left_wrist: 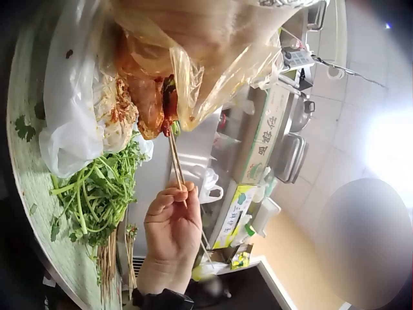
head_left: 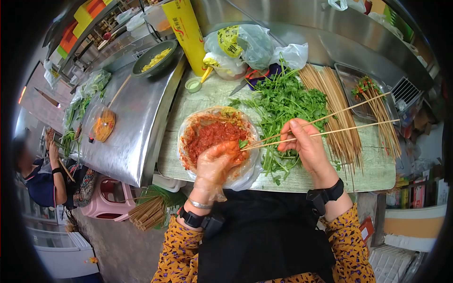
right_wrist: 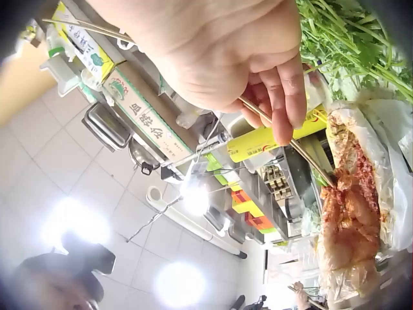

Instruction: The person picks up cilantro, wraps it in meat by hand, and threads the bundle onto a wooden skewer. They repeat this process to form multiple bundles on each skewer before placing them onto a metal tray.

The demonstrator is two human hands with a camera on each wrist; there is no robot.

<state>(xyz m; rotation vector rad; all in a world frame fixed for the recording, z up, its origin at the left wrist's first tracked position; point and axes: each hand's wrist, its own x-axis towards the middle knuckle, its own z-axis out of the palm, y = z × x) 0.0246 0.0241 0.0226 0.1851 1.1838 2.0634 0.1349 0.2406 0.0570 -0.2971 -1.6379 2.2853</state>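
The left hand, in a clear plastic glove smeared red, is over the edge of a plastic-lined bowl of red minced or chopped food. Its fingers pinch a small green and red piece at the tips of two thin wooden skewers. The bare right hand holds both skewers between thumb and fingers, their far ends spreading apart to the right. In the right wrist view the skewers run from the right hand to the gloved left hand. The bowl's bottom is hidden.
Leafy green stalks lie right of the bowl, beside many loose skewers. A metal tray has skewers with red and green tips. Behind are a knife, plastic bags and a yellow box. Another person is at far left.
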